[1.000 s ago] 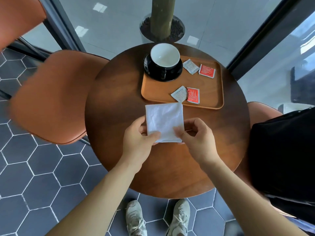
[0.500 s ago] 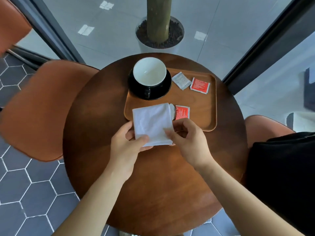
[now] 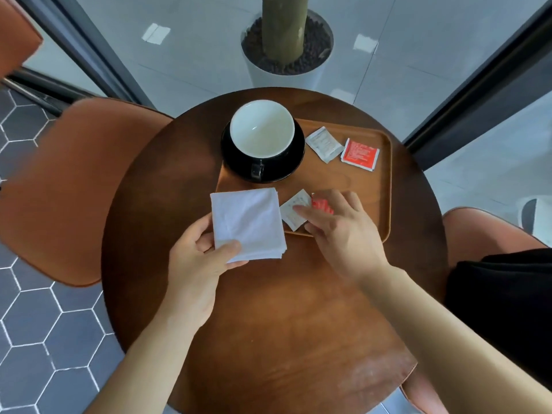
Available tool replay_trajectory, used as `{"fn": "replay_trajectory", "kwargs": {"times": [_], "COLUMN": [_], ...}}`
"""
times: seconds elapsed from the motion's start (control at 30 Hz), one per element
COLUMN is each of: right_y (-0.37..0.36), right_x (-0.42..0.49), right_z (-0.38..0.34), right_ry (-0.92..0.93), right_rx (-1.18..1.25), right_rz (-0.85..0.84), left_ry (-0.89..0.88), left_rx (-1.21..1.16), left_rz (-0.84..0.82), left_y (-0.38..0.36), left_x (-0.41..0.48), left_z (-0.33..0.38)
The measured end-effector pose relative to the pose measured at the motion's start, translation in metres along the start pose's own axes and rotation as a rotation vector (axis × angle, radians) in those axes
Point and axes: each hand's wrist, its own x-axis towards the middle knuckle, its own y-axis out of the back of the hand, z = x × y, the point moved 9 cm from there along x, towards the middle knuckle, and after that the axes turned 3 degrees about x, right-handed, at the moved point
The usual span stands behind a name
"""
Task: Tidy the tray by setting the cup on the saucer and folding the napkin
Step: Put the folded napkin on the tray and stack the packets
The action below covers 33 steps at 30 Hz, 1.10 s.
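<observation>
A black cup with a white inside stands on its black saucer at the left end of the wooden tray. The white napkin is folded into a square, and my left hand pinches its near left corner, holding it over the tray's near left corner. My right hand has let go of the napkin; its fingers are spread and rest on a white sachet and a red sachet at the tray's front edge.
Another white sachet and red sachet lie at the tray's back right. The round wooden table has orange chairs at left and right. A potted trunk stands behind glass.
My right hand released the napkin and moved right onto the two front sachets. My left hand keeps the folded napkin, now nearer the tray. The camera has come closer to the table.
</observation>
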Motion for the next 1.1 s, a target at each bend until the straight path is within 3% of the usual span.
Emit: {"fn": "replay_trajectory", "kwargs": {"times": [0.17, 0.4, 0.63, 0.7, 0.8, 0.87, 0.93, 0.97, 1.03, 1.1], "right_y": [-0.014, 0.001, 0.007, 0.020, 0.035, 0.018, 0.008, 0.010, 0.020, 0.027], "right_x": [0.009, 0.030, 0.056, 0.045, 0.010, -0.013, -0.024, -0.023, -0.018, -0.015], "right_z": [0.000, 0.041, 0.065, 0.064, 0.076, 0.077, 0.075, 0.076, 0.088, 0.101], "right_ry": [0.034, -0.064, -0.110, -0.104, -0.303, -0.540, -0.637, -0.643, -0.620, -0.608], "right_rx": [-0.041, -0.069, -0.078, -0.041, 0.356, 0.867, 1.149, 1.157, 0.924, 0.670], "right_rz": [-0.088, 0.059, 0.025, 0.094, 0.152, -0.013, -0.086, -0.075, -0.008, 0.027], "left_ry": [0.007, 0.028, 0.034, 0.040, 0.040, 0.034, 0.021, 0.015, -0.009, -0.104], "left_rx": [-0.001, 0.001, -0.012, -0.023, -0.036, -0.016, 0.033, 0.062, 0.178, 0.485], "left_rz": [-0.033, -0.101, -0.164, -0.178, -0.198, -0.205, -0.200, -0.191, -0.157, -0.114], "left_y": [-0.001, -0.022, -0.061, -0.073, -0.094, -0.109, -0.124, -0.130, -0.138, -0.143], "left_x": [0.004, 0.006, 0.005, 0.005, 0.008, 0.012, 0.018, 0.021, 0.028, 0.032], "left_z": [0.005, 0.002, 0.002, 0.004, 0.009, 0.013, 0.014, 0.013, 0.012, 0.016]}}
